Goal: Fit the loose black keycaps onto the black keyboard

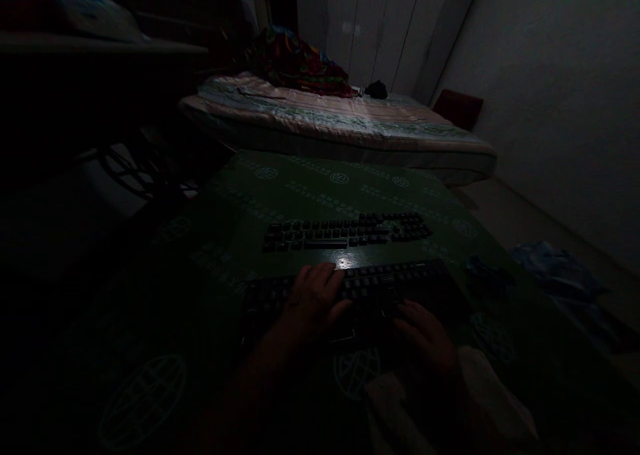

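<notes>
left hand (315,302): fingers close together, laid flat on the keys | right hand (425,335): fingers bent down onto the keyboard, too dark to tell any pinch | keyboard (385,283): middle of green table (320,188), toward its near edge | keycap rows (345,232): just beyond, toward far edge

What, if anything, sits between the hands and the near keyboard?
Nothing visible. Left hand and right hand both rest directly on the near keyboard. The other set of black keys lies farther back on the green cloth, apart from it. The frame is dark, so small items could be missed.
</notes>
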{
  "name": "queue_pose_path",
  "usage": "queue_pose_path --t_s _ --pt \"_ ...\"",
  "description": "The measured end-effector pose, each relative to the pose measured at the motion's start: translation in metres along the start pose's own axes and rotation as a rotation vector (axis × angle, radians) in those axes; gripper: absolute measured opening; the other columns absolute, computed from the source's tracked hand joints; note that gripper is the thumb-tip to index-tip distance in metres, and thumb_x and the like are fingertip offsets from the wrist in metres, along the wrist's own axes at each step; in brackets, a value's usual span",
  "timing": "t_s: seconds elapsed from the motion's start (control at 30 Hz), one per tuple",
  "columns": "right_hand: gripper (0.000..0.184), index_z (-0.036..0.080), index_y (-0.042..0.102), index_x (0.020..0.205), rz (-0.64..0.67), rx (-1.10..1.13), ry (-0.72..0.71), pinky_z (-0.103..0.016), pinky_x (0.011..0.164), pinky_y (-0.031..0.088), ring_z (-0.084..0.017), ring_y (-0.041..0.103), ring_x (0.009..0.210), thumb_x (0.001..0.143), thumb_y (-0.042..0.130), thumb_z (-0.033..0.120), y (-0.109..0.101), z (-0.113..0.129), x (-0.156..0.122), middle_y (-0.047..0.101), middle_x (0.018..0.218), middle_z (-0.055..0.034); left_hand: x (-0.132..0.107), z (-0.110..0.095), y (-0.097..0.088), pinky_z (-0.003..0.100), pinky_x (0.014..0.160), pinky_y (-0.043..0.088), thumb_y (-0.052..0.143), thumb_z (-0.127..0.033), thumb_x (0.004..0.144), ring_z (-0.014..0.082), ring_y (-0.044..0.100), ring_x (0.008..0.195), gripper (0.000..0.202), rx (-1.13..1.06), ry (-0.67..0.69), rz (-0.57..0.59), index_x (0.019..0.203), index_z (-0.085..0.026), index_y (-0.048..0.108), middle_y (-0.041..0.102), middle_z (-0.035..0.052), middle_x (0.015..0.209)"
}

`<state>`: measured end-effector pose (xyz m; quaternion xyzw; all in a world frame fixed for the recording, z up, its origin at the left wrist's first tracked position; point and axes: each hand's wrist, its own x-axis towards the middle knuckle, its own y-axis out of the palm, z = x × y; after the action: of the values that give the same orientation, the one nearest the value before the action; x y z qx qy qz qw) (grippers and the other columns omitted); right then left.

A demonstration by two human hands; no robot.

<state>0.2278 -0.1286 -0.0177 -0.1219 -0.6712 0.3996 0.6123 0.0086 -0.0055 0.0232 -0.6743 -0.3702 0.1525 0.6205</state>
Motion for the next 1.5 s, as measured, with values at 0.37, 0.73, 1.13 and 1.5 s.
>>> queue_pose_path --t_s 0.37,0.73,1.13,1.5 --pt "0.020 0.019 0.063 0.099 -0.022 0.039 0.146 -0.046 0.081 0.054 -0.028 0.056 0.109 0.085 0.050 0.014 0.007 0.014 0.001 0.063 0.108 -0.0138 -0.003 -0.018 0.006 0.057 0.100 0.032 0.056 -0.021 0.082 0.0339 0.041 0.126 0.032 -0.037 0.107 -0.007 0.114 -0.021 0.057 0.048 0.0165 0.133" --pt "0.020 0.019 0.062 0.100 -0.029 0.031 0.154 -0.047 0.083 0.053 -0.028 0.056 0.109 0.084 0.051 0.013 0.007 0.014 0.002 0.063 0.108 -0.0137 -0.004 -0.018 0.008 0.057 0.099 0.033 0.050 -0.021 0.084 0.0339 0.041 0.126 0.031 -0.037 0.144 -0.014 0.113 -0.023 0.060 0.049 0.0167 0.132" --pt "0.020 0.019 0.063 0.098 -0.022 0.046 0.176 -0.047 0.083 0.053 -0.028 0.056 0.111 0.084 0.051 0.014 0.013 0.013 -0.005 0.063 0.110 -0.0140 -0.003 -0.016 0.010 0.058 0.096 0.034 0.050 -0.024 0.084 0.0347 0.043 0.124 0.029 -0.021 0.146 0.001 0.112 -0.024 0.060 0.050 0.0172 0.131" --pt "0.020 0.017 0.061 0.100 -0.028 0.036 0.150 -0.047 0.085 0.052 -0.028 0.054 0.114 0.084 0.052 0.013 0.017 0.011 -0.009 0.061 0.113 -0.0144 -0.004 -0.012 0.021 0.057 0.095 0.035 0.052 -0.023 0.084 0.0340 0.045 0.121 0.029 -0.027 0.171 -0.085 0.111 -0.023 0.060 0.051 0.0172 0.130"
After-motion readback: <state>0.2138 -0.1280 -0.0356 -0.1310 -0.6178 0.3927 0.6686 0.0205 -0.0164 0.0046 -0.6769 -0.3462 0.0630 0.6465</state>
